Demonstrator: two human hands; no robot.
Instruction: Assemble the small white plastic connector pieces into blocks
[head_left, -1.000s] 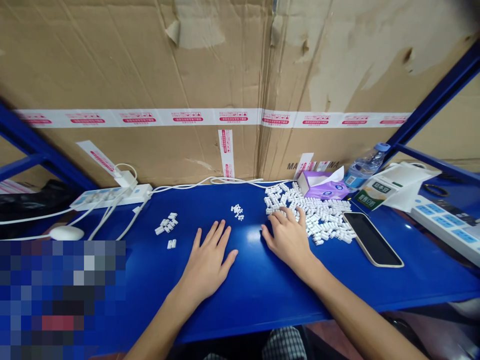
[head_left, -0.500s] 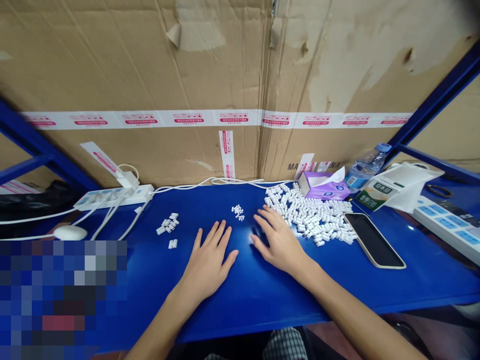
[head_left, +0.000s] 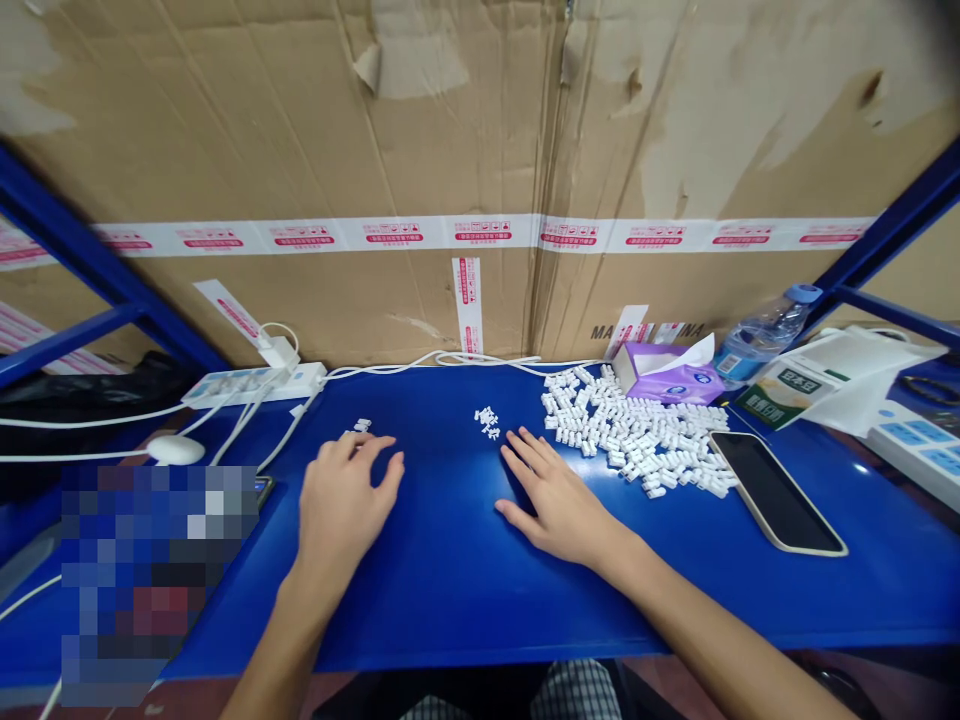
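Note:
My left hand [head_left: 342, 500] is over the left-hand cluster of small white plastic pieces [head_left: 362, 425], its fingers slightly bent and the thumb apart from them. Most of that cluster is hidden under the fingers. My right hand [head_left: 551, 497] lies palm down with fingers spread on the blue table [head_left: 442, 590]. Just beyond its fingertips is a little group of even smaller white pieces [head_left: 487, 422]. A wide heap of white plastic pieces [head_left: 630, 430] lies to the right of this hand, not touching it. I see nothing held in either hand.
A phone [head_left: 778, 492] lies beside the heap. Behind it stand a purple tissue box [head_left: 667, 375], a plastic bottle [head_left: 765, 335] and a green-and-white box [head_left: 795, 390]. At the left are a power strip [head_left: 307, 380] with white cables and a white mouse-like object [head_left: 175, 450]. Cardboard [head_left: 360, 170] backs the table.
My left hand has moved left from mid-table onto the left cluster, and its fingers have bent. My right hand stays spread on the table. The camera view has shifted slightly.

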